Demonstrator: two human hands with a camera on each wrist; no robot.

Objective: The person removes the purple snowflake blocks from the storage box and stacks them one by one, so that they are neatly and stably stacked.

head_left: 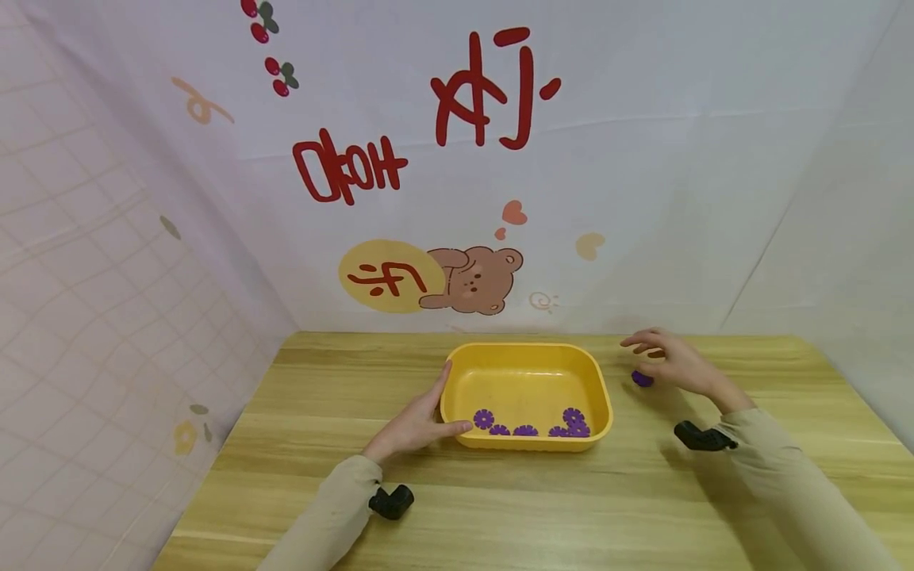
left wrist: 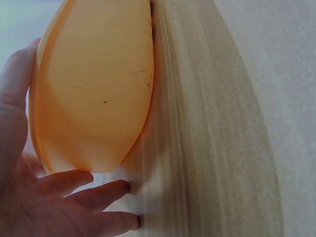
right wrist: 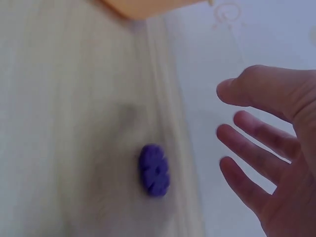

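A yellow plastic bin [head_left: 528, 444] sits on the table, with several purple notched discs [head_left: 483, 419] lying along its near side. My left hand [head_left: 417, 420] holds the bin's left end, thumb over the near rim. In the left wrist view some fingers [left wrist: 98, 196] spread beside the outer wall [left wrist: 98, 89]. To the right of the bin, my right hand [head_left: 674, 365] hovers with parted fingers and nothing between them. Below it on the table lies another purple notched piece [right wrist: 154, 170], apart from the fingertips in the right wrist view.
The wood-grain table [head_left: 543, 515] meets a white printed cloth [head_left: 643, 159] at its back edge. Another patterned cloth [head_left: 86, 317] hangs along the left side. Black wrist mounts [head_left: 391, 502] sit on both sleeves.
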